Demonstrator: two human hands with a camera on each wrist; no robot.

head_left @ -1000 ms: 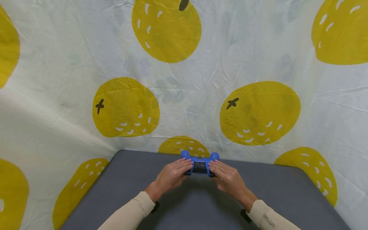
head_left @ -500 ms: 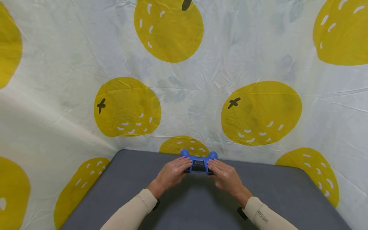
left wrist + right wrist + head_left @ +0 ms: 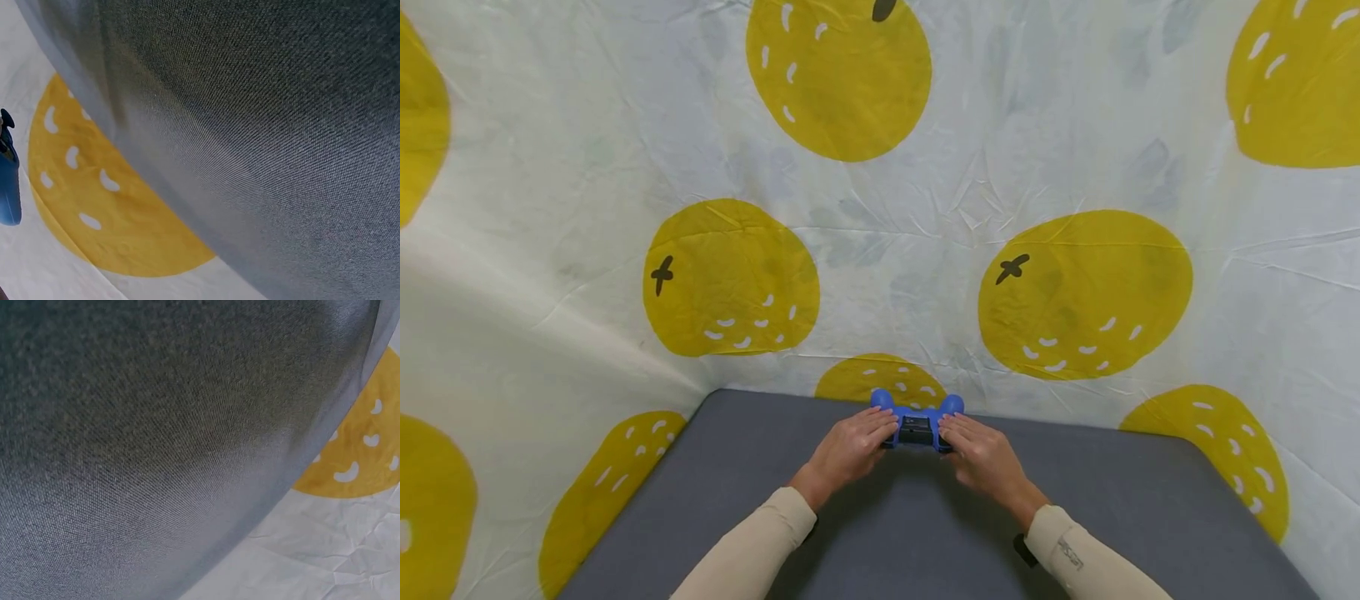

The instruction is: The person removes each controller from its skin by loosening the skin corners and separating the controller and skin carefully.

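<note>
A blue game controller (image 3: 916,430) with a black middle section is held up near the far edge of the grey table, its two rounded handles pointing away from me. My left hand (image 3: 850,447) grips its left side, fingers lying over the upper face. On the other side, my right hand (image 3: 988,458) grips it the same way. Both thumbs are hidden beneath. In the left wrist view, part of the blue controller (image 3: 9,190) shows at the left edge. The right wrist view shows neither the controller nor the hand.
The grey cloth-covered table (image 3: 887,537) spreads below both hands. Behind it and along its sides hangs a white sheet (image 3: 895,283) printed with large yellow fruit. Dark wrist straps (image 3: 1024,551) show at the sleeve cuffs.
The controller has shifted very slightly left and away from me, still held in both hands. My right forearm has moved a little to the left. Both grips look the same.
</note>
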